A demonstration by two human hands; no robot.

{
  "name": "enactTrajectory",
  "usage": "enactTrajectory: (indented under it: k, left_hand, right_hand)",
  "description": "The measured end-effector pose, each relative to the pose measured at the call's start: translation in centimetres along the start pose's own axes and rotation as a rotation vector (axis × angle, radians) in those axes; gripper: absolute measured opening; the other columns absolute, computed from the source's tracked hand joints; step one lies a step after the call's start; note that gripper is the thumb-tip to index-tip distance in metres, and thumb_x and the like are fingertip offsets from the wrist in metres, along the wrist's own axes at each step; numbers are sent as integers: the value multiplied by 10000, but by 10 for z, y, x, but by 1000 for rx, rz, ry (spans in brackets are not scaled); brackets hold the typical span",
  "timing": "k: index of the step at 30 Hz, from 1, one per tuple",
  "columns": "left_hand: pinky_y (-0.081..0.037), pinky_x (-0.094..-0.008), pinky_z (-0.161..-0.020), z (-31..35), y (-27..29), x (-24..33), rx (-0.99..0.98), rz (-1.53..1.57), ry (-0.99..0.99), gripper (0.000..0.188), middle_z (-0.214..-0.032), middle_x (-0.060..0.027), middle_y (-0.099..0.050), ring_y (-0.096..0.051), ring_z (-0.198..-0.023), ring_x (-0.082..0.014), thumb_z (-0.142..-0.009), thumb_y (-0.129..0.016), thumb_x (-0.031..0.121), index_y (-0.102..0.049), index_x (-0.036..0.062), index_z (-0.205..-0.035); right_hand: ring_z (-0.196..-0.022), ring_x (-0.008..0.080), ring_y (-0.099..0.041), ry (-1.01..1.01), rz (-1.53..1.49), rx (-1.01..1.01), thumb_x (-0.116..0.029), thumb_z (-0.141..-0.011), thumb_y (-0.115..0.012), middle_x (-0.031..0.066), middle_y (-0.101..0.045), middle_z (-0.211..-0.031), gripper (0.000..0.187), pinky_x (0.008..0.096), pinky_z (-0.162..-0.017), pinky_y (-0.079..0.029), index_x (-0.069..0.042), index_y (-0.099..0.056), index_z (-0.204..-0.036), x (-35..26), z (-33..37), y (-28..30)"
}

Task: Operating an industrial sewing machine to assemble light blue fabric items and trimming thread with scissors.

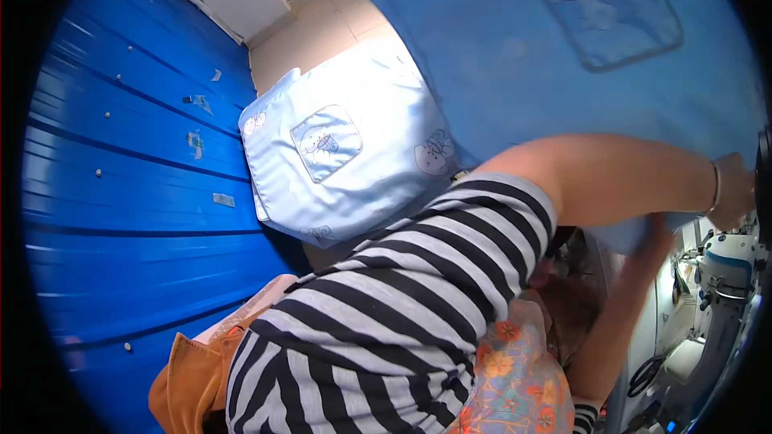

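Observation:
My left arm, in a black-and-grey striped sleeve, reaches across to the right. My left hand (732,193), with a thin band at the wrist, is at the right rim beside a sewing machine (728,265); its fingers are lost in the dark edge. From the lower right rises my other forearm, and my right hand (659,239) is smeared by motion at the lower edge of blue cloth. A large light-blue fabric piece (498,48) with a dark-edged pocket panel (603,12) spreads over the upper right, beyond my left forearm. What either hand grips cannot be made out.
Pale-blue fabric pieces (378,104) with printed cartoon figures and a square pocket lie in a stack left of centre. A blue ribbed metal wall (137,193) runs along the left. An orange-brown garment (189,374) and flowered cloth (515,378) are near me.

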State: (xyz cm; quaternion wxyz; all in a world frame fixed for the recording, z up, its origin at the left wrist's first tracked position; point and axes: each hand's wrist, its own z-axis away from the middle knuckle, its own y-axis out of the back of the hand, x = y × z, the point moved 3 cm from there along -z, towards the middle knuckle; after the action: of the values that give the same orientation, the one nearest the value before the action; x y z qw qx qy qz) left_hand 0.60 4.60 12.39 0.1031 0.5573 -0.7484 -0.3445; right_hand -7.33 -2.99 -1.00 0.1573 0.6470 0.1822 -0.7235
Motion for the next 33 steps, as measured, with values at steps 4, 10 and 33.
enactTrajectory:
  k: [4,10,33]
  left_hand:
    - [-324,-546,-1050,77,-45,-34,-650,462,324,523,-1355,-125,-534,-461,-1288,-301,-822,-567,457,-638,145,-1236]
    - [-317,-484,-1096,153,-60,-36,-821,121,442,542,-1442,-112,-438,-389,-1349,-278,-913,-472,492,-532,158,-1337]
    - [-257,-378,-1131,170,-138,-165,-679,310,323,563,-1447,-156,-425,-367,-1359,-305,-1001,-409,422,-434,36,-1411]
  right_hand:
    - [-1020,245,-610,-134,-63,30,-90,-832,-646,121,-628,-1121,409,354,-904,-481,53,-565,-1207,-4,-40,79]
    - [-799,112,-612,-42,203,186,-176,-946,-584,71,-636,-1062,450,255,-712,-506,-24,-464,-1352,0,60,120]
    - [-1087,275,-536,-1256,1759,-38,-164,-772,-651,108,-599,-1092,277,379,-898,-433,-110,-659,-1043,186,584,343]
